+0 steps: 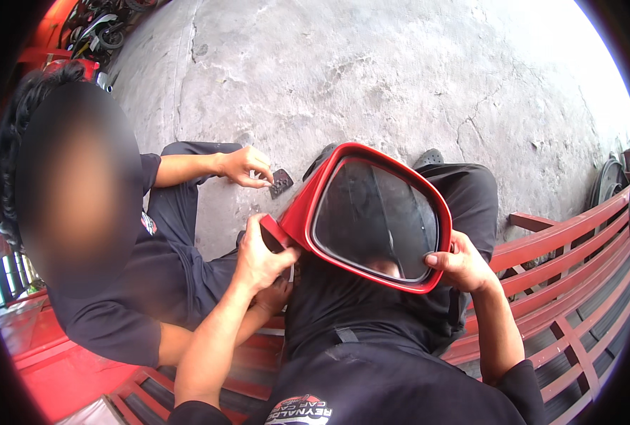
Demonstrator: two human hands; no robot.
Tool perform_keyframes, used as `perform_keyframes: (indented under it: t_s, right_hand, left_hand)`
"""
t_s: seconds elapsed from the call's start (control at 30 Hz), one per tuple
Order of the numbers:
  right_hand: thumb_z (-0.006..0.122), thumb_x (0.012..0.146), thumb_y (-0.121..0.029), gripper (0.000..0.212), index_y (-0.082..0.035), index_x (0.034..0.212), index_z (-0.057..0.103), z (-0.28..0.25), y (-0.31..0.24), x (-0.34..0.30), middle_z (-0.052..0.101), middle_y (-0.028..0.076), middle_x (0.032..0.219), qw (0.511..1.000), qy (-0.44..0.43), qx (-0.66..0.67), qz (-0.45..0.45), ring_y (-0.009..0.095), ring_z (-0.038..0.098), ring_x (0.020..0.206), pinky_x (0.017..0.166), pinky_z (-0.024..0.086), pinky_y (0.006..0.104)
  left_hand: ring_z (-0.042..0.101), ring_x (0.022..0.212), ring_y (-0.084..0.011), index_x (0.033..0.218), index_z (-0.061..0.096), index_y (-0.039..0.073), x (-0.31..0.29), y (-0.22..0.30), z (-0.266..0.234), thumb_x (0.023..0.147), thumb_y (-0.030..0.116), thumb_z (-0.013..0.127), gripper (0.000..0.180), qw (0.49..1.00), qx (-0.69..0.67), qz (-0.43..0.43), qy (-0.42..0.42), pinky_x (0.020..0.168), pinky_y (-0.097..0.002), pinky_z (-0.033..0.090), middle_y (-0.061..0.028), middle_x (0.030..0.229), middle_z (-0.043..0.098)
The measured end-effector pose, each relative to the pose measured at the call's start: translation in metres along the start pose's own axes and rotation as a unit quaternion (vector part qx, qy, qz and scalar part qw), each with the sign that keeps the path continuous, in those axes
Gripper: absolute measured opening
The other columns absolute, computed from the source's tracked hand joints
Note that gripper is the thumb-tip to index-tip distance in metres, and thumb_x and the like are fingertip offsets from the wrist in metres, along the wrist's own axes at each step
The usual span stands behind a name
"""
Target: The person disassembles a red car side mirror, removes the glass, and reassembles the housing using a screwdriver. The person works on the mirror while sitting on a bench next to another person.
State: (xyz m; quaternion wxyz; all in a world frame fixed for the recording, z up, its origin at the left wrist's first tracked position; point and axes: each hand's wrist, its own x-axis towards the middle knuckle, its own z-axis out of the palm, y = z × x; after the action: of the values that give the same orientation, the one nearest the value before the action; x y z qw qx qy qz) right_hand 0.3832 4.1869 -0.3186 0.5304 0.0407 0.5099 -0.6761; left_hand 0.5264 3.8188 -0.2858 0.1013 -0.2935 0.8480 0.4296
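Observation:
A red car side mirror (375, 223) lies above my lap, its dark glass facing up and dusty with streaks. My left hand (260, 256) is closed round the red mounting end at the mirror's left. At the lower right corner my right hand (464, 263) grips the housing, with the thumb on the rim by the glass and the fingers curled behind, mostly hidden. The underside of the mirror cannot be seen.
A co-worker in a dark shirt (109, 319) sits close on my left, one hand (248, 167) near the mirror and the other by my left wrist. Red slatted bench rails (563, 244) run along my right. Cracked concrete floor (372, 78) stretches ahead; motorcycles (106, 32) stand far left.

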Motion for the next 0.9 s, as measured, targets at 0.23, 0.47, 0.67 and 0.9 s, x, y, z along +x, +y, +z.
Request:
perform_keyframes:
  t_s: [0.23, 0.47, 0.67, 0.9]
  right_hand:
    - [0.089, 0.077, -0.008, 0.037, 0.0, 0.109, 0.072, -0.044, -0.01, 0.006, 0.07, -0.001, 0.083, 0.998, -0.005, -0.014, -0.065, 0.008, 0.062, 0.07, 0.06, 0.047, 0.0238]
    - [0.099, 0.067, -0.021, 0.061, 0.003, 0.113, 0.068, -0.091, -0.043, 0.012, 0.066, 0.003, 0.083, 0.993, -0.07, -0.029, -0.095, 0.015, 0.062, 0.075, 0.069, 0.052, 0.0307]
    - [0.098, 0.074, -0.037, 0.103, 0.001, 0.153, 0.045, -0.101, -0.02, 0.003, 0.06, 0.012, 0.139, 0.991, -0.092, 0.027, -0.09, 0.026, 0.062, 0.122, 0.1, 0.055, 0.0431]
    - [0.085, 0.083, -0.041, 0.069, 0.005, 0.129, 0.065, -0.074, -0.007, -0.012, 0.071, 0.01, 0.115, 0.993, 0.019, -0.014, -0.113, 0.019, 0.068, 0.104, 0.087, 0.057, 0.036]
  left_hand:
    - [0.07, 0.113, -0.0267, 0.151, 0.044, -0.002, -0.016, 0.002, 0.013, 0.077, 0.035, 0.077, 0.089, 0.815, -0.551, -0.049, -0.174, 0.097, -0.0411, 0.058, -0.0181, 0.134, 0.065]
    - [0.072, 0.101, -0.0336, 0.143, 0.053, -0.002, -0.036, 0.037, 0.018, 0.081, 0.049, 0.072, 0.082, 0.67, -0.662, -0.069, -0.327, 0.088, -0.0426, 0.06, -0.0196, 0.119, 0.068]
    - [0.074, 0.096, -0.038, 0.144, 0.053, -0.001, -0.033, 0.028, 0.034, 0.085, 0.061, 0.066, 0.087, 0.593, -0.709, -0.083, -0.373, 0.088, -0.0519, 0.061, -0.0257, 0.117, 0.067]
    - [0.068, 0.115, -0.0487, 0.153, 0.048, 0.004, -0.024, 0.013, 0.045, 0.098, 0.065, 0.052, 0.082, 0.574, -0.709, -0.135, -0.386, 0.094, -0.0675, 0.056, -0.0284, 0.134, 0.064]
